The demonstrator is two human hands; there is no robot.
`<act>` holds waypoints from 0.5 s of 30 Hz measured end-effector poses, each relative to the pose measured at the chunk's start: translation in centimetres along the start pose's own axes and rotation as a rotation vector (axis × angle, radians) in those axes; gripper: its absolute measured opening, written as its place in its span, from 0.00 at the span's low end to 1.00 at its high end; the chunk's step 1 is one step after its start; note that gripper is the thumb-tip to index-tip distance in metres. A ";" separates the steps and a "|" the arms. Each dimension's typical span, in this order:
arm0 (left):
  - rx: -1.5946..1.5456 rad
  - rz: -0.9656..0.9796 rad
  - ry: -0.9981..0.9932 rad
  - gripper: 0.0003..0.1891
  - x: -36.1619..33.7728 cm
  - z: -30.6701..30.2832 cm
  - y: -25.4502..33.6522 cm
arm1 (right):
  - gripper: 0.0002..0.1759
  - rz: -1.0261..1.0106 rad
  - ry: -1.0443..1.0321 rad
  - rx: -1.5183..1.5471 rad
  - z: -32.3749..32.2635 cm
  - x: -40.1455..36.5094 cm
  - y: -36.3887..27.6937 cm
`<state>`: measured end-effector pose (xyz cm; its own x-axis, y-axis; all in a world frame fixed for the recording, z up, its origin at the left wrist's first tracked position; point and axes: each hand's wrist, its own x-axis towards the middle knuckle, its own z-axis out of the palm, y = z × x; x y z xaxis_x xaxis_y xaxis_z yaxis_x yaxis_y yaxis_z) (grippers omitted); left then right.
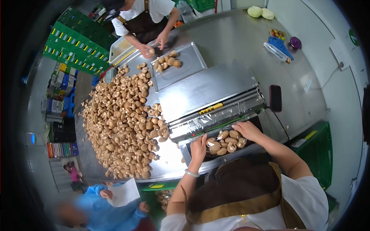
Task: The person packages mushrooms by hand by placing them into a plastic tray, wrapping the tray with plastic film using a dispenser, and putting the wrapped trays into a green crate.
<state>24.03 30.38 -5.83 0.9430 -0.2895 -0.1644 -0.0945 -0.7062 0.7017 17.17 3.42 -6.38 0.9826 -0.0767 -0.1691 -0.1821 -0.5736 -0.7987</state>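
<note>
Shiitake mushrooms [226, 143] lie packed together in front of me, with glints of clear plastic film over them. The film runs from the roller front of a steel wrapping machine [216, 117]. At the pack's left side, my left hand [198, 149] is closed on the film edge, its fingertips near the machine's front bar. My right hand [248, 130] pinches the film at the pack's upper right, with the forearm reaching in from the right. The tray under the mushrooms is mostly hidden.
A large heap of loose shiitake [119, 119] covers the table's left. Across from me a co-worker's hands [154, 46] handle mushrooms by a metal tray [198, 57]. A phone [275, 98] and cable lie right; green crates [322, 154] stand below. Another person holds paper [125, 193].
</note>
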 end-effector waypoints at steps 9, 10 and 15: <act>-0.275 0.012 0.292 0.10 -5.2 2.1 -1.3 | 0.10 0.173 0.198 0.322 1.1 -4.3 2.6; -0.271 -0.004 0.326 0.10 -5.0 1.9 -1.9 | 0.09 0.163 0.269 0.424 0.8 -4.7 2.6; -0.365 0.000 0.269 0.12 -4.9 -0.7 -3.4 | 0.07 0.289 0.458 0.693 -4.3 -12.0 0.4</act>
<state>20.00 34.65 -6.89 0.9970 -0.0767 -0.0124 -0.0209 -0.4184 0.9080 5.46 0.62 -2.14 0.7853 -0.5473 -0.2895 -0.2608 0.1317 -0.9564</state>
